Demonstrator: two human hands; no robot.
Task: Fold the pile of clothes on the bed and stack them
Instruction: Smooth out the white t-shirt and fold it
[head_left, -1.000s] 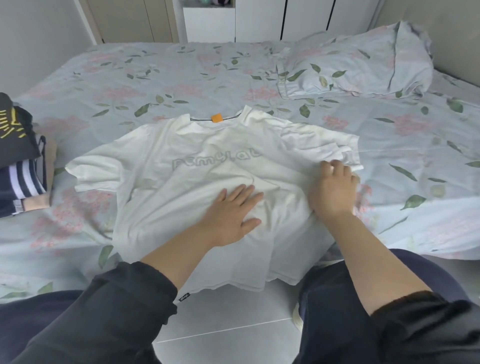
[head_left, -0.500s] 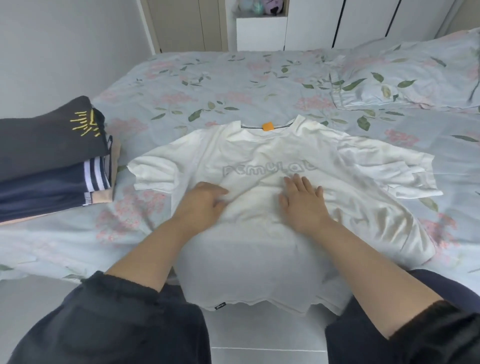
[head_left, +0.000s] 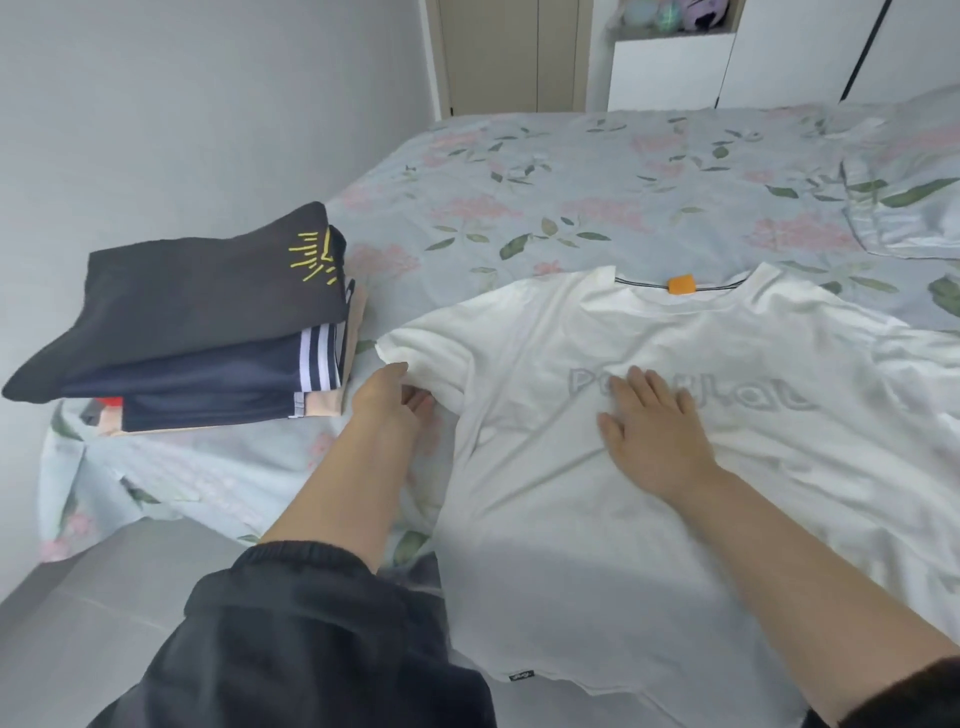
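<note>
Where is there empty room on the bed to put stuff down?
Lots of bare sheet lies behind the white shirt, between the folded stack and the pillow. The gap between stack and shirt sleeve is tight; the left hand fills it.

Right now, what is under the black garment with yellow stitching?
A navy garment with white stripes, then a peach-coloured garment beneath; only their folded edges show, the rest is covered.

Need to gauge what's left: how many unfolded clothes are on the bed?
1: the T-shirt, spread at the bed's near edge. More may lie out of view.
</note>
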